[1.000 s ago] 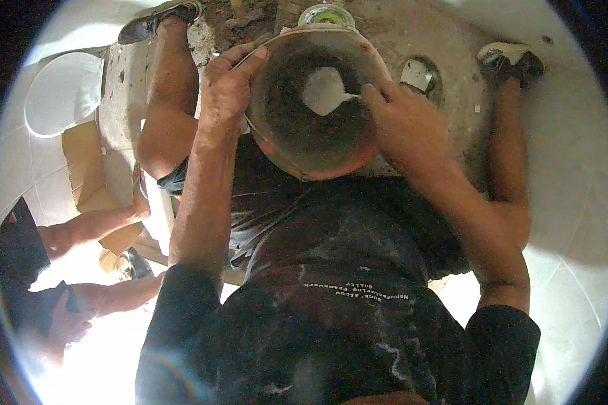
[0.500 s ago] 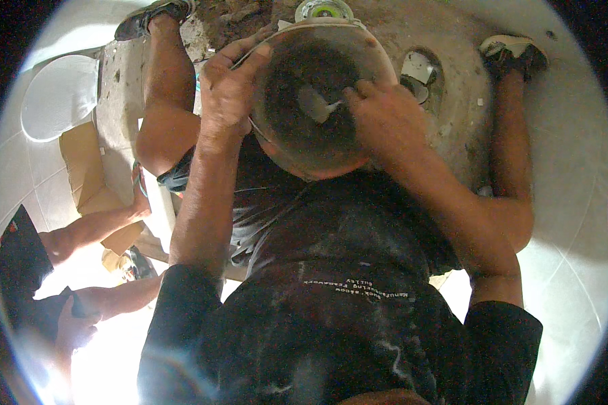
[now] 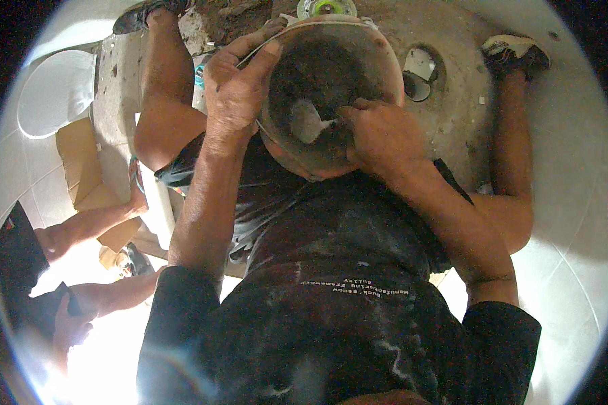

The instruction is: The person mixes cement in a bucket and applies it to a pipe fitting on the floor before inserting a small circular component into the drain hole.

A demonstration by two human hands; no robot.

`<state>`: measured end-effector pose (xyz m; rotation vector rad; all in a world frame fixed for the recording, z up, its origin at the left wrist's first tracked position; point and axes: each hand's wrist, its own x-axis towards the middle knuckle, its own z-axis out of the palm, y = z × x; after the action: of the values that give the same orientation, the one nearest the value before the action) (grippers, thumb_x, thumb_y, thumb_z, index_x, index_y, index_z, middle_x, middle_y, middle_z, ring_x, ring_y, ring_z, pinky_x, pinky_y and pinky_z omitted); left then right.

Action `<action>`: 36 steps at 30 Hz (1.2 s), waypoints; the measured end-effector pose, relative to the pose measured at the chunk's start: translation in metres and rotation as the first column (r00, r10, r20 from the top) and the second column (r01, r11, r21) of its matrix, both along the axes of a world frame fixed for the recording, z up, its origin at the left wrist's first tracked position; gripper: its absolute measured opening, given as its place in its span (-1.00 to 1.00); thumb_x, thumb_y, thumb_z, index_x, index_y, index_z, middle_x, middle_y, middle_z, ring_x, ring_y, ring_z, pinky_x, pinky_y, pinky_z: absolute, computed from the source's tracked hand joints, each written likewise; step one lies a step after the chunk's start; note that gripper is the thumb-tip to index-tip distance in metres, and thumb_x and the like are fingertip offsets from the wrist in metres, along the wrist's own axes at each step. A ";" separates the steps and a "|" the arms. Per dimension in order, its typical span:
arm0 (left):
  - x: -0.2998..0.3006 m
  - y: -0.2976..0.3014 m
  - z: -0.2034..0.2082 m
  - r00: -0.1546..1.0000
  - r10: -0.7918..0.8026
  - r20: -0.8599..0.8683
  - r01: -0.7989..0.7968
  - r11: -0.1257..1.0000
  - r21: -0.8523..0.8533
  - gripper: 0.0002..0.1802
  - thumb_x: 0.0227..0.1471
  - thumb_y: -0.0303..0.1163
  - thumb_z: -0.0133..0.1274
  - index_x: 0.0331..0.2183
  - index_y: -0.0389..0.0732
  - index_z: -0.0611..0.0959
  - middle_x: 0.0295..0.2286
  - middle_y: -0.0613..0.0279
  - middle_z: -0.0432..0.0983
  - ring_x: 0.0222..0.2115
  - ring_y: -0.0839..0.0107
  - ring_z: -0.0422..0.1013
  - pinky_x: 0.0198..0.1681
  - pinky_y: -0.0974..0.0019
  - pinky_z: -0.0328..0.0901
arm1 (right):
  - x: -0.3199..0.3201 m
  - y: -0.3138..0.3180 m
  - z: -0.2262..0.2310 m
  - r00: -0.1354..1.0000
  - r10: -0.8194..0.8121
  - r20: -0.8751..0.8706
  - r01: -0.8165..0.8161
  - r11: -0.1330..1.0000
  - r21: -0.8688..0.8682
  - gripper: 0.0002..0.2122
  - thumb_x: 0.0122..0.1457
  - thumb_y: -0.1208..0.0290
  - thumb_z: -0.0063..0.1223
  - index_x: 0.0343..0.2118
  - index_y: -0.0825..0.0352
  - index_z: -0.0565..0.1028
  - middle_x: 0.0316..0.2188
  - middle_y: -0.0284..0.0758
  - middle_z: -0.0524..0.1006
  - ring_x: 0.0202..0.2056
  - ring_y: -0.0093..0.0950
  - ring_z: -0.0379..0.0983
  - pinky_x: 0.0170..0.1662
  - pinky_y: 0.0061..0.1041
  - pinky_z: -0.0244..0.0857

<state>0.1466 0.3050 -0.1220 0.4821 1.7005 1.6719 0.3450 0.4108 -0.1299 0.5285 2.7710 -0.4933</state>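
Observation:
A round bucket-like vessel with a pale rim and dark, dirty inner wall is tipped between my knees, its mouth facing me. My left hand is closed on its left rim, thumb over the inside and fingers round the outer side. Inside the mouth, my right hand is closed round the handle of a small trowel. The trowel's pale flat blade points left, near the vessel's inner surface. Its handle is hidden in my fist.
Beyond the vessel stands a round clear object with a green centre. An oval hole opens in the rough floor on the right. A pale disc and bent cardboard lie left. Another person's limbs show lower left.
The vessel has shifted slightly right along with my left hand. My right hand has moved a little down and left, and more of the trowel blade now shows.

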 end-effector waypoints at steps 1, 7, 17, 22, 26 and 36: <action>0.001 0.000 -0.003 1.000 -0.007 -0.011 0.007 1.000 0.009 -0.59 0.13 -0.32 0.21 -0.02 -0.31 0.67 -0.23 0.20 0.65 -0.24 0.51 0.49 -0.11 0.41 0.39 | 0.002 0.001 0.003 0.998 -0.044 0.052 0.046 0.998 -0.041 -0.62 -0.03 0.41 0.21 -0.07 0.11 0.62 -0.17 -0.25 0.61 -0.21 -0.15 0.60 -0.13 -0.18 0.50; -0.002 -0.006 0.001 1.000 -0.006 -0.014 0.006 1.000 -0.002 -0.58 0.13 -0.31 0.21 -0.02 -0.34 0.66 -0.21 0.17 0.64 -0.22 0.49 0.50 -0.06 0.40 0.38 | 0.018 0.008 0.012 0.970 -0.243 0.005 0.242 0.964 -0.114 -0.63 -0.03 0.39 0.21 -0.08 0.13 0.62 -0.17 -0.21 0.62 -0.17 -0.16 0.60 -0.10 -0.18 0.49; -0.013 -0.005 0.000 0.762 -0.204 -0.615 0.048 0.964 -0.261 -0.60 0.16 -0.30 0.18 -0.03 -0.36 0.66 -0.16 0.13 0.64 -0.17 0.35 0.52 -0.03 0.31 0.40 | 0.038 -0.001 0.028 0.896 -0.319 -0.309 0.270 0.944 -0.192 -0.68 0.01 0.42 0.25 -0.12 0.26 0.58 -0.26 -0.15 0.59 -0.19 -0.10 0.55 -0.15 -0.14 0.45; -0.040 -0.026 0.000 0.966 -0.015 -0.258 -0.109 0.881 -0.461 -0.59 0.12 -0.28 0.21 -0.06 -0.37 0.68 -0.23 0.24 0.62 -0.25 0.45 0.46 -0.12 0.42 0.33 | 0.092 0.010 0.048 0.803 -0.524 -0.283 0.470 0.850 -0.240 -0.67 0.08 0.39 0.22 -0.08 0.36 0.52 -0.25 -0.02 0.56 -0.15 0.03 0.51 -0.07 -0.10 0.40; -0.050 -0.035 -0.028 0.986 0.065 -0.154 -0.113 0.937 -0.330 -0.55 0.18 -0.21 0.14 -0.04 -0.39 0.66 -0.22 0.20 0.60 -0.23 0.42 0.45 -0.10 0.40 0.30 | 0.164 0.041 0.024 0.745 -0.661 -0.085 0.609 0.727 -0.317 -0.65 0.16 0.28 0.15 -0.05 0.38 0.49 -0.16 0.08 0.55 -0.09 0.10 0.48 0.01 -0.03 0.36; -0.103 -0.068 -0.079 0.984 -0.013 -0.180 -0.062 0.912 -0.406 -0.62 0.24 -0.20 0.02 -0.13 -0.32 0.65 -0.27 0.16 0.58 -0.26 0.36 0.45 -0.12 0.32 0.32 | 0.166 0.095 -0.072 0.730 -0.644 0.228 0.676 0.633 -0.377 -0.63 0.20 0.22 0.10 -0.11 0.47 0.53 -0.23 0.11 0.58 -0.14 0.05 0.53 -0.04 -0.05 0.36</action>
<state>0.0433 0.2366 -0.2009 0.4167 2.1312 1.2619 0.5108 0.5059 -0.2019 1.4188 2.1856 -1.1916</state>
